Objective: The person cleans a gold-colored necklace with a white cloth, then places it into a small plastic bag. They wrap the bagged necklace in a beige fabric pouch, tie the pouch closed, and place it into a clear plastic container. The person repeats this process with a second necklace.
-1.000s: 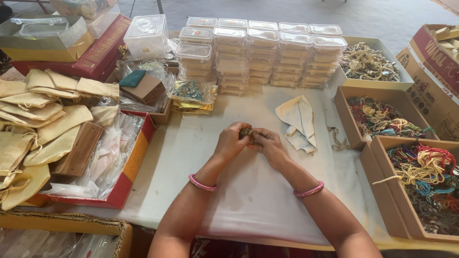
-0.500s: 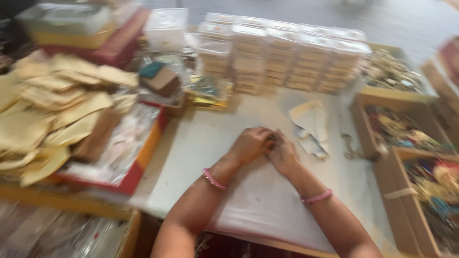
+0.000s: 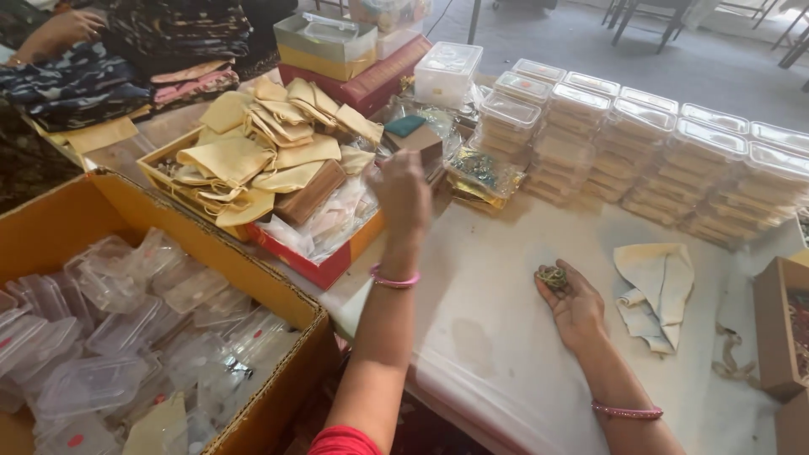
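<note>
On the white-covered table (image 3: 506,337), the right hand (image 3: 577,307) lies palm up with its fingers curled loosely around a small bundle of greenish-gold jewellery (image 3: 554,277), cupped at the fingertips and resting in the hand rather than pinched. A pink bangle (image 3: 627,412) rings that wrist. Up and to the left, the left hand (image 3: 403,195) is raised off the table, seen from the back with the fingers folded in; whether anything sits inside that fist cannot be told from here. It wears a pink bangle (image 3: 394,279) too, and it hangs just in front of the red tray (image 3: 324,268) heaped with clear plastic sleeves and a brown pouch (image 3: 309,193). Just beside the right hand, to its right, lies a crumpled cream cloth (image 3: 657,286). Beyond the tray, a pile of folded yellow pouches (image 3: 270,147) fills a shallow box, and past the raised hand rows of stacked clear lidded containers (image 3: 640,147) run along the far edge of the table. Down at the near left, an orange-walled cardboard box (image 3: 211,253) holds loose empty clear plastic boxes (image 3: 126,329). At the right edge, a brown cardboard box (image 3: 779,324) shows only partly.
</note>
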